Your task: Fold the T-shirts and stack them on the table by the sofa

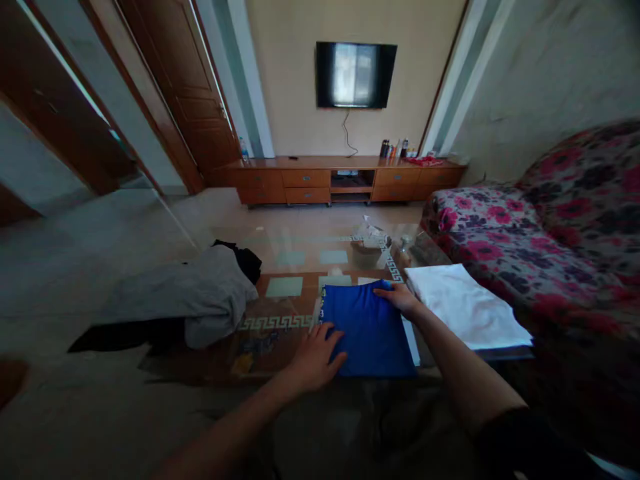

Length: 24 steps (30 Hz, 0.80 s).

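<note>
On the glass coffee table (pixel 273 307), the blue cloth (pixel 373 337) lies squared, the left hand (pixel 319 358) loosely splayed at its left edge, the right hand (pixel 401 298) at its far-right corner, grip unclear; the white cloth (pixel 465 303) looks neatly folded, the grey cloth (pixel 180 293) not yet.
</note>
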Available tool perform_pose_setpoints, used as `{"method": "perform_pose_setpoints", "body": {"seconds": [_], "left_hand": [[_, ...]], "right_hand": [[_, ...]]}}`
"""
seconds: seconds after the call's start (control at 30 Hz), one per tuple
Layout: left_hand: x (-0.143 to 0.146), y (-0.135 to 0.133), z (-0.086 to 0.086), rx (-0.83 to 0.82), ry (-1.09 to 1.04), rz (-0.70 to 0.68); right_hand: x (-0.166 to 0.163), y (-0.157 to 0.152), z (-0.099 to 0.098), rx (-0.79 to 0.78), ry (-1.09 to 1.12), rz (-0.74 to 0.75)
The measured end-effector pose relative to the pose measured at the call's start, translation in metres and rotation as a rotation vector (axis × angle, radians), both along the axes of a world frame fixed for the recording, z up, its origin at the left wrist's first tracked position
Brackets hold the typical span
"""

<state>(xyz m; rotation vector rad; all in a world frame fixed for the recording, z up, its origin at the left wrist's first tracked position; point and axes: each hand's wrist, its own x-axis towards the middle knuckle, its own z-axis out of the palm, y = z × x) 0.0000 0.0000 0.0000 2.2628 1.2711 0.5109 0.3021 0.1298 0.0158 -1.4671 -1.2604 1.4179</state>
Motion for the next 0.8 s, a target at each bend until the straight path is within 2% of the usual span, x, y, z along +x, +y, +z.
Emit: {"method": "perform_pose_setpoints", "body": {"seconds": [0.17,0.27,0.33,0.43,0.57,0.67,0.8], "left_hand": [[-0.021,0.058,-0.006,0.018,-0.234,0.347],[-0.035,0.082,0.0,-0.096,-0.473,0.502],[-0.041,0.089,0.012,-0.246,-0.653,0.465],[-0.045,0.086,0.037,-0.41,-0.812,0.287],[-0.047,0.077,0.064,-0.418,-0.82,0.182],[-0.05,0.077,0.067,-0.44,-0.83,0.194],[-0.055,0.087,0.06,-0.472,-0.809,0.236]], "right_hand": [[-0.014,-0.008,0.036,0.168,-0.065,0.214],[-0.019,-0.025,0.069,0.289,-0.07,0.357],[-0.021,-0.037,0.087,0.344,-0.078,0.369],[-0.019,-0.049,0.103,0.408,-0.114,0.324],[-0.013,-0.053,0.107,0.475,-0.162,0.276],[-0.008,-0.053,0.107,0.471,-0.15,0.234],[-0.004,-0.051,0.103,0.457,-0.129,0.186]]}}
